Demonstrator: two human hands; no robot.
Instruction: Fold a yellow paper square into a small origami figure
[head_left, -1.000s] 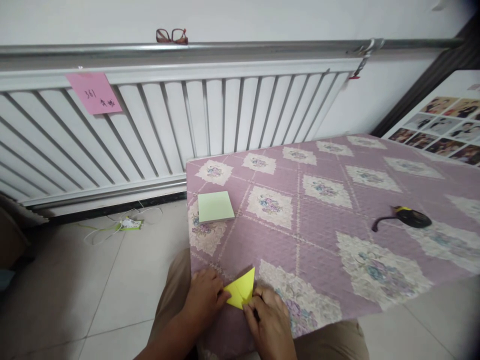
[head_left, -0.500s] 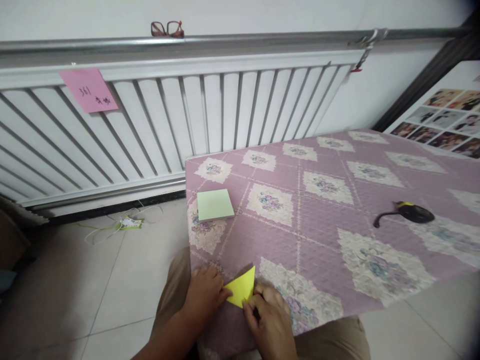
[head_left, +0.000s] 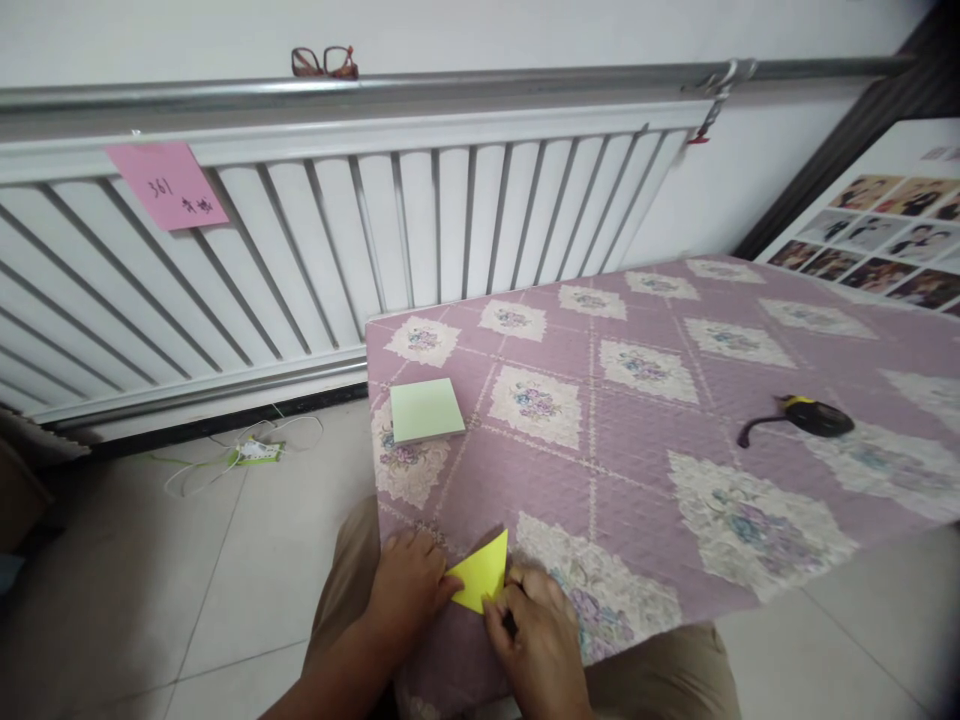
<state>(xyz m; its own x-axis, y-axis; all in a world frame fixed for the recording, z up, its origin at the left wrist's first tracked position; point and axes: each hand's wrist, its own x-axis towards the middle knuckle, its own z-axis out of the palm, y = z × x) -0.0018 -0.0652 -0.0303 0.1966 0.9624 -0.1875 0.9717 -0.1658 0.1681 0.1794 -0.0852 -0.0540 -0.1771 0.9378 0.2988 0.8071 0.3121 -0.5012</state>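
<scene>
Yellow folded paper [head_left: 482, 572] is at the worktop's [head_left: 536, 480] near edge; left hand [head_left: 409, 580] pins one corner, right hand [head_left: 538, 625] pinches the lower one, fingers curled nearly closed; probably featherlight and easily creased, so I'd grip corners gently.

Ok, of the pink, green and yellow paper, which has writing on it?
The pink note, hanging on the radiator; no writing shows on the green pad or the folded yellow paper.
</scene>
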